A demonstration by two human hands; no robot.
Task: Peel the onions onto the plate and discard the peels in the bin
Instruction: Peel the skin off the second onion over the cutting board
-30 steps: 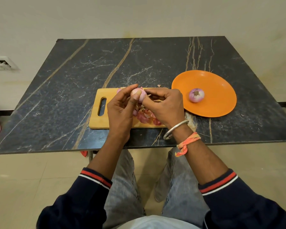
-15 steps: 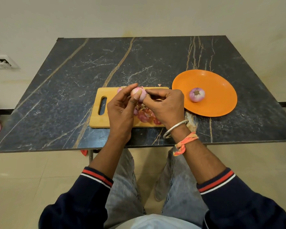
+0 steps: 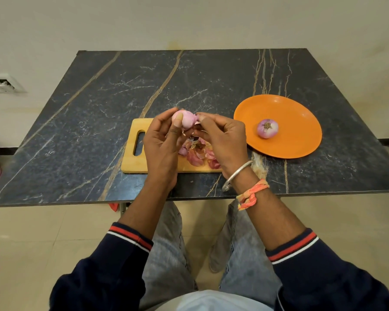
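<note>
Dark veined table [image 3: 99, 131] against a pale wall [image 3: 189, 23], filling the middle of the frame. At centre, above a wooden cutting board [image 3: 133, 163], left hand [image 3: 161, 149] curled round a pale pink onion [image 3: 186, 118], thumb pressed on its front; right hand [image 3: 225, 140] just beside it, fingertips pinching a flap of skin [image 3: 197, 122] at the onion's right side. Under the hands, on the board, a heap of reddish peels [image 3: 195, 154]. At centre right, an orange plate [image 3: 301, 117] with one peeled onion [image 3: 267, 128] lying on it, well apart from the hands. No bin in view. Looks about midway: one onion done and plated, a second nearly bare in hand and not yet on the plate, the heap of peels not yet binned. Cannot tell whether more onions hide behind the hands
</note>
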